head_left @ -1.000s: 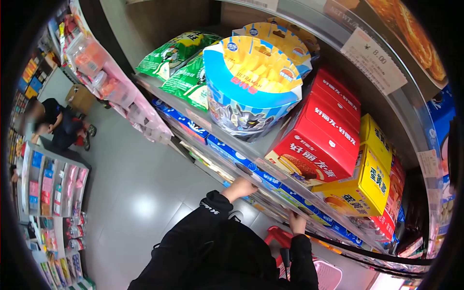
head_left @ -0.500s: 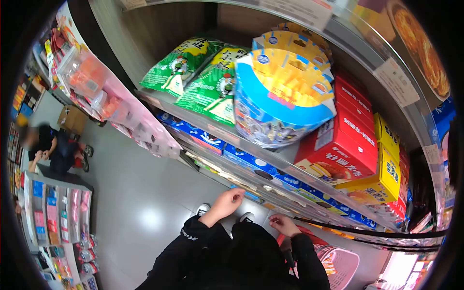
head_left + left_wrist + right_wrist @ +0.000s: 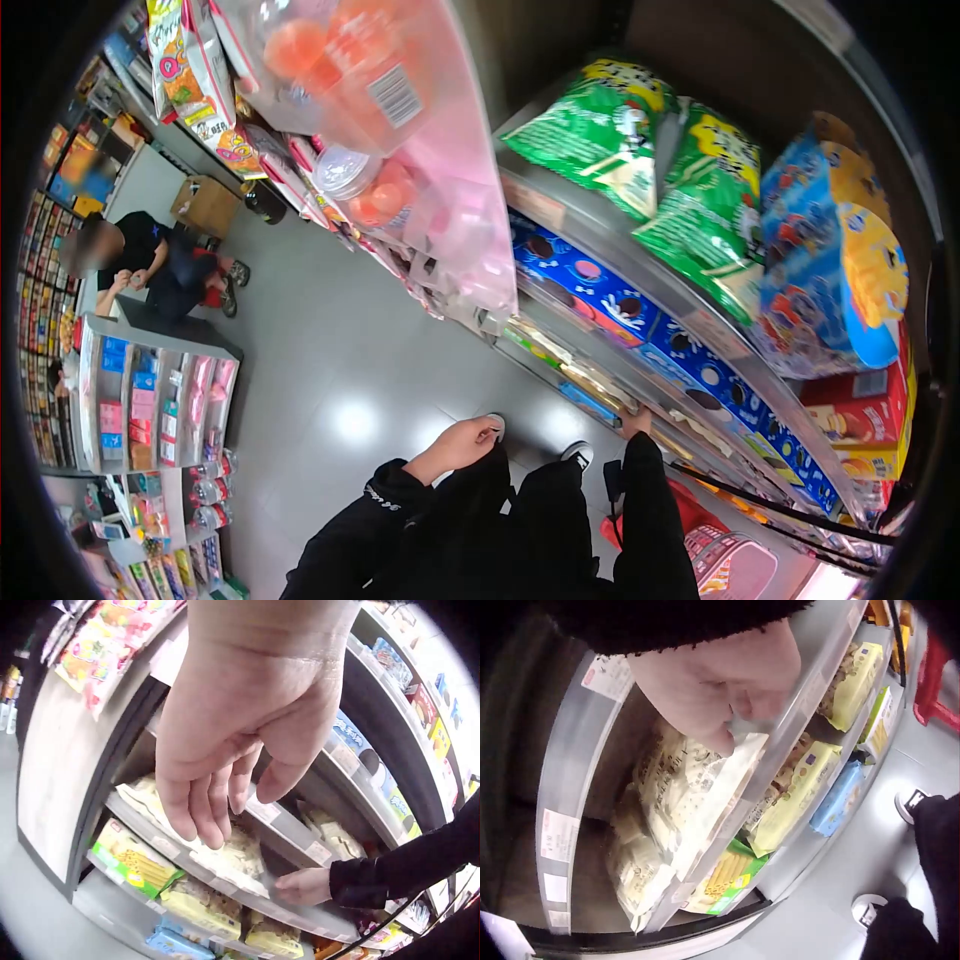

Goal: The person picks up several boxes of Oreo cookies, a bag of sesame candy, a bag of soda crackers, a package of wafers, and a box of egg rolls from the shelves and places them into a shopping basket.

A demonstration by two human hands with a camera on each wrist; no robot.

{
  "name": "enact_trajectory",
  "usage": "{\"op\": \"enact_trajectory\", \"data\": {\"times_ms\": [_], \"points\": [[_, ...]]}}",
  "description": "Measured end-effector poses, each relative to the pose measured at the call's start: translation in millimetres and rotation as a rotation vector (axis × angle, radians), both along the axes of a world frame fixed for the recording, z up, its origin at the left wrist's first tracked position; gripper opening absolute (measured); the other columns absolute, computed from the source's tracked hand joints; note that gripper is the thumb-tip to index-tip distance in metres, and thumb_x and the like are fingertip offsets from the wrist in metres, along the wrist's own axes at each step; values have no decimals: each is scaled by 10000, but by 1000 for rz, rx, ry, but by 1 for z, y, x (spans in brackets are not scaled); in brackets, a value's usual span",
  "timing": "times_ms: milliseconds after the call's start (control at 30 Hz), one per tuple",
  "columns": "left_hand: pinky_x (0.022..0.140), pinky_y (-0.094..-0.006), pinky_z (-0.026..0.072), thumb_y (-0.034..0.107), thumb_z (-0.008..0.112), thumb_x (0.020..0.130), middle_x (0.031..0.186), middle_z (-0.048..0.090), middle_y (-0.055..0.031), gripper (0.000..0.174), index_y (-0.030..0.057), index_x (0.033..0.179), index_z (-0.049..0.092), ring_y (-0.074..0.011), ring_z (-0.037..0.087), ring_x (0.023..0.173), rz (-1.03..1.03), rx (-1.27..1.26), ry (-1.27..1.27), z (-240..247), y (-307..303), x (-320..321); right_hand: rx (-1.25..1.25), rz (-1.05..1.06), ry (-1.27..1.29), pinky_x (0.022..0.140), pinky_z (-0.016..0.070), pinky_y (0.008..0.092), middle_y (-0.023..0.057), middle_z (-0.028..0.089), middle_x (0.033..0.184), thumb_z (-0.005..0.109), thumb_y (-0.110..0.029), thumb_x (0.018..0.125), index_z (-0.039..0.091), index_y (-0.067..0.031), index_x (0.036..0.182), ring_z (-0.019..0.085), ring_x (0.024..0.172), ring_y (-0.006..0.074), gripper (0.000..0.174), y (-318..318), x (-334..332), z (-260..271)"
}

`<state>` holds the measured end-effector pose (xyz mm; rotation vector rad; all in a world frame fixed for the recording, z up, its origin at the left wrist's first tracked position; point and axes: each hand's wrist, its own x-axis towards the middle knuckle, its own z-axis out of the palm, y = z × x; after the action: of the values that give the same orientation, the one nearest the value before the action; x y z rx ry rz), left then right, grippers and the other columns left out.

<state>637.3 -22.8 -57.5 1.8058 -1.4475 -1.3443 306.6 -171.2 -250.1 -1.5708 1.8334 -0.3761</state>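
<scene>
My left hand (image 3: 463,443) hangs in front of the shelves over the floor, holding nothing. In the left wrist view its fingers (image 3: 202,802) are loosely bent. My right hand (image 3: 634,422) reaches to a lower shelf. In the right wrist view, that hand (image 3: 720,682) is right at the shelf's front edge, with one fingertip beside the end of a white snack bag (image 3: 694,780); its other fingers are bent and partly hidden. A second pale bag (image 3: 634,855) lies further along. On the shelf below are yellow packets (image 3: 799,799) and a green-and-yellow biscuit packet (image 3: 731,881).
Green snack bags (image 3: 600,130) and blue cartoon-printed tubs (image 3: 815,270) stand on the upper shelf, with blue biscuit boxes (image 3: 590,285) beneath. Clear jars (image 3: 370,185) hang at the shelf end. A pink basket (image 3: 735,560) is at lower right. A person (image 3: 140,255) sits behind a counter.
The view has swung left, so the shelf goods shift right. The right hand left the shelf edge, then came to a lower shelf further left. The left hand has drawn back from the shelf.
</scene>
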Motion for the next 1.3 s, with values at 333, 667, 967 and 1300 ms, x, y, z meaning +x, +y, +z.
{"op": "enact_trajectory", "data": {"times_ms": [333, 667, 967, 1300], "points": [[626, -272, 422, 122, 496, 733, 733, 550, -88, 242, 31, 956, 512, -195, 535, 679, 16, 120, 57, -44, 12, 6, 207, 269, 190, 942, 253, 307, 136, 403, 1198, 427, -367, 792, 429, -41, 1124, 351, 1122, 267, 466, -40, -22, -35], [665, -323, 437, 144, 478, 731, 796, 570, -127, 231, 25, 923, 527, -259, 559, 761, -33, 132, 9, -81, -14, -29, -54, 291, 347, 850, 344, 306, 125, 485, 1086, 533, -308, 772, 498, -40, 1062, 416, 1044, 205, 396, -16, -49, -22], [725, -313, 421, 313, 504, 742, 903, 567, -155, 440, -66, 966, 496, -240, 547, 825, 352, 92, 433, -155, -79, -106, 337, -122, -697, 477, 286, 184, -65, 444, 600, 521, -72, 766, 493, -112, 670, 374, 522, 36, 107, 36, -64, 72], [632, -191, 421, 241, 607, 733, 942, 514, -38, 507, 11, 1140, 412, -80, 508, 795, 132, 522, 976, -110, -114, -120, 438, -54, -647, 618, 356, 185, -23, 502, 745, 479, 13, 754, 456, -72, 719, 448, 686, 61, 94, 66, -86, 125]]}}
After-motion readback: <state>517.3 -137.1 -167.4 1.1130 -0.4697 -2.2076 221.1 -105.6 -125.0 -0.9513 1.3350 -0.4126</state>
